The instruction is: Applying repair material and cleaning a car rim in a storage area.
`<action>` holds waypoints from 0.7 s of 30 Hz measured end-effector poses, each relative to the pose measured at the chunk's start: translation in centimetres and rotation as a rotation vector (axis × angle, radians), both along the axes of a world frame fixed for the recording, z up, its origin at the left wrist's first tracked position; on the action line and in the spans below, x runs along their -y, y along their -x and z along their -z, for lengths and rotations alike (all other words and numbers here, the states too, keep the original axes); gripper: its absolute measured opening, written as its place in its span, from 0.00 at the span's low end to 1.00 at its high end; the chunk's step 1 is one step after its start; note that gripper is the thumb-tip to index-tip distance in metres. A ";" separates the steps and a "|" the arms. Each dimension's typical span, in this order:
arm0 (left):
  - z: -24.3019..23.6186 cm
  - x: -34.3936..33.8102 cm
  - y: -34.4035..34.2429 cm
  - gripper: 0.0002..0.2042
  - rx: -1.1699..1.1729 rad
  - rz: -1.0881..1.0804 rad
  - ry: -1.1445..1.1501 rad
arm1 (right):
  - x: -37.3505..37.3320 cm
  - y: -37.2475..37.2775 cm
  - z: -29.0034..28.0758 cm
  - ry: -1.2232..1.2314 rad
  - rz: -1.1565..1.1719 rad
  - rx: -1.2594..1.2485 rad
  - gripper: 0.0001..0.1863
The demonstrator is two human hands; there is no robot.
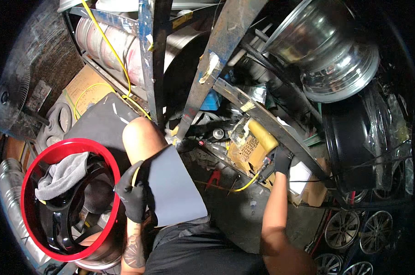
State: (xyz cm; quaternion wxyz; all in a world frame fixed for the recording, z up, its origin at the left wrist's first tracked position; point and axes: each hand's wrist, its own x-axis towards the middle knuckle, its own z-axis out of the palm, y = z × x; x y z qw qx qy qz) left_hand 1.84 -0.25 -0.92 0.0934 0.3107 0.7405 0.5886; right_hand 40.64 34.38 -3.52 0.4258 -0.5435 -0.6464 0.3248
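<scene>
My left hand (132, 195), in a black glove, is closed on the left edge of a smooth grey-blue sheet (177, 190). A thin yellow strip shows at its fingers; whether it is held or part of the glove is unclear. The sheet lies against my bent knee (143, 137). Just left of this hand stands a wheel with a red rim (117, 172) and black spokes, a grey cloth (65, 176) draped inside. My right arm stretches toward the shelf. Its black-gloved hand (282, 161) is beside a yellow roll (262, 136) and a dark fitting on a yellow hose (239, 189); its fingers are too dark to read.
Blue metal shelf posts (207, 68) rise ahead of me. Shiny wheel barrels (340, 73) and a black wheel (347, 142) are stacked right. A torn cardboard box (248, 153) sits near the right hand. A fan (15, 91) stands left. Several spoked wheels (342, 229) are at lower right.
</scene>
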 end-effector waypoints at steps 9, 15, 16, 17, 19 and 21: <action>-4.0 8.0 -2.4 0.23 -0.199 0.392 -0.100 | 5.5 4.8 -4.0 0.267 -0.106 -0.222 0.21; -8.9 11.9 -3.4 0.17 -0.208 0.621 -0.496 | 14.9 25.0 -2.5 0.322 -1.053 -0.096 0.22; -9.8 13.1 -4.2 0.17 -0.203 0.648 -0.498 | 17.4 28.3 -3.4 0.278 -1.222 -0.076 0.23; -10.1 14.1 -5.5 0.18 -0.143 0.635 -0.522 | 19.8 30.7 -4.7 0.219 -1.371 -0.055 0.23; -10.1 16.4 -7.2 0.18 -0.117 0.570 -0.530 | 24.9 35.1 -7.5 0.065 -1.637 -0.043 0.23; -9.9 18.2 -8.4 0.19 -0.152 0.512 -0.501 | 29.6 37.3 -11.4 -0.125 -1.849 -0.027 0.24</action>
